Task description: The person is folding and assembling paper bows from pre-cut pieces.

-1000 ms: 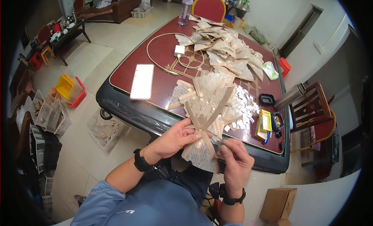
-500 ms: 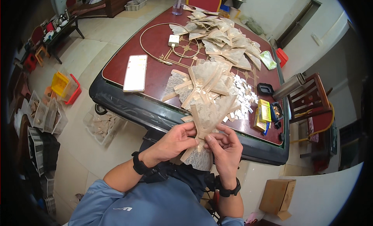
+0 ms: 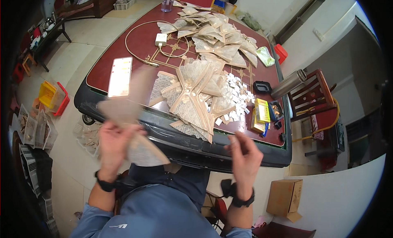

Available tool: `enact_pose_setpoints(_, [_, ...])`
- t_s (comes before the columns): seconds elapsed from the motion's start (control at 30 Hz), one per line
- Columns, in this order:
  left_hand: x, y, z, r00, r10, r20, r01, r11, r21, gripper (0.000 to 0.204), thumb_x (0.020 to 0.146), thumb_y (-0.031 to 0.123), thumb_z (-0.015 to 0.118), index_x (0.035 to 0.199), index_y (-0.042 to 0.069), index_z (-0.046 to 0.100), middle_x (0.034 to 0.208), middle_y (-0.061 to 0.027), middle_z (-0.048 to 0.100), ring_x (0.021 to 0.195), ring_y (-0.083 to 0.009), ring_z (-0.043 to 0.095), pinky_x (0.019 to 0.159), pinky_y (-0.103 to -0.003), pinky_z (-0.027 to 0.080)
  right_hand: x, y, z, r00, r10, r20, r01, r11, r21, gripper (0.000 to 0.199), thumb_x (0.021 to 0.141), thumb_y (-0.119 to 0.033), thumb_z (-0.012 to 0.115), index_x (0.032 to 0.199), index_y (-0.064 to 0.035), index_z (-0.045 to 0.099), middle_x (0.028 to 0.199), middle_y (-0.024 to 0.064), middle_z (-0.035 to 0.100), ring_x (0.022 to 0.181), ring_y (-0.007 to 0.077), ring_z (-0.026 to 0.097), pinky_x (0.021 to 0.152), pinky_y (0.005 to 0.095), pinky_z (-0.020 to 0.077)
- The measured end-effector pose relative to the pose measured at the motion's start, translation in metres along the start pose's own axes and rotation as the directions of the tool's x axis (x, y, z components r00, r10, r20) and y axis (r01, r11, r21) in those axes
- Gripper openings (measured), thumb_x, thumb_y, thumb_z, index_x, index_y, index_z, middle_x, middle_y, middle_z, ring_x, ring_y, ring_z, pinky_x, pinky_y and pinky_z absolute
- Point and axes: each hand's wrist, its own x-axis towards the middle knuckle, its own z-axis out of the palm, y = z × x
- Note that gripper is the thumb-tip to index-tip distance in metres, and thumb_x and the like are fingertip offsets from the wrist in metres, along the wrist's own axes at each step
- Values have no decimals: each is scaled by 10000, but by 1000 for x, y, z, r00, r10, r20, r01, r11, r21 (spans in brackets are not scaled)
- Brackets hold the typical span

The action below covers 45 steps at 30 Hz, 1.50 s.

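left hand (image 3: 112, 141): lower left of the frame, fingers closed on a blurred tan fan-shaped piece (image 3: 135, 143).
right hand (image 3: 245, 156): lower right, fingers loosely curled, holding nothing i can make out.
desk (image 3: 135, 45): dark red top, centre of the frame.
near pile (image 3: 196, 94): tan pieces at the front edge.
yellow box (image 3: 262, 111): right edge; contents unclear.
black tray (image 3: 262, 87): behind it; contents too small to tell.
far pile (image 3: 213, 33): upper centre.

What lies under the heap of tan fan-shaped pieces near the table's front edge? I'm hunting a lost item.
Only the dark red tabletop shows around the heap of tan fan-shaped pieces; small white slips lie beside it. Anything beneath is covered.
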Motion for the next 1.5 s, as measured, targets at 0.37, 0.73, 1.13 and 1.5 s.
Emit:
enact_pose_setpoints(0.37, [-10,6,-371,815,20,-579,-29,1000,-7,653,912,324,671,1416,24,387,1287,-169,551,1181,-212,530,964,-365,446,85,42,20,987,56,149,35,838,-544,341,801,-273,703,971,22,703,803,223,677,807,376,668,747,426,505])
enact_pose_setpoints(0.73, [0,41,-196,877,238,-417,-162,964,210,313,954,178,578,1228,28,561,1137,-92,649,1052,-170,621,903,-295,480,79,36,15,990,130,54,-112,959,-261,150,830,-99,690,875,45,688,674,102,662,594,141,623,577,267,493])
enact_pose_setpoints(1.13, [3,-29,99,878,-151,454,192,980,-45,253,922,99,653,1129,-45,649,986,-59,681,922,-82,627,817,-231,520,-14,-6,37,961,131,245,-240,836,493,147,898,-64,677,991,49,659,794,58,661,662,91,610,593,213,515])
enact_pose_setpoints(1.5, [-7,-32,106,927,-243,285,243,969,35,242,930,15,605,1145,-93,633,1019,-130,690,917,-127,649,813,-246,559,-18,4,54,981,-178,75,161,968,193,105,894,-23,659,965,56,655,833,86,656,636,100,630,548,224,516])
